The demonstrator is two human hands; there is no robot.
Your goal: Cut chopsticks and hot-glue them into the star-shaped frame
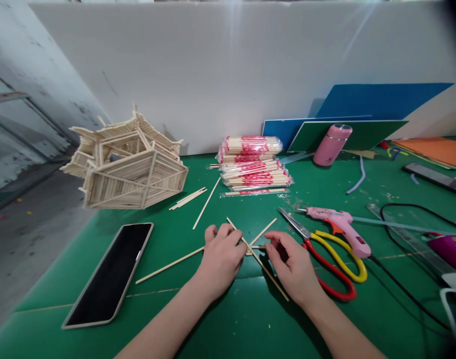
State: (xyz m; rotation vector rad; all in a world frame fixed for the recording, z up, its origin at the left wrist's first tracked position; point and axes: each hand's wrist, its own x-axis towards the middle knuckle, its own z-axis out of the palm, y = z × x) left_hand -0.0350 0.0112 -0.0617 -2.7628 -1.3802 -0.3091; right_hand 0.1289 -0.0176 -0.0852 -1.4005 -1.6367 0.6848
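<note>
- Sticks [267,272] cross between my left hand [221,257] and right hand [291,260], the crossing nearer the left; the long one's axis slants from far left to near right.
- Palm down and fingers bent, my left rests against that crossing; with the tips hidden, I cannot tell whether they pinch.
- Thumb and forefinger of my right curve at the end of a short piece [258,247] (closed on it or not, I cannot tell).
- From under my left, another stick [170,265] points toward the phone [110,274].
- Rightward lie scissors [306,234] and a glue gun [342,223]; beyond, wrapped bundles [252,167] and a stick-built model [138,183].
</note>
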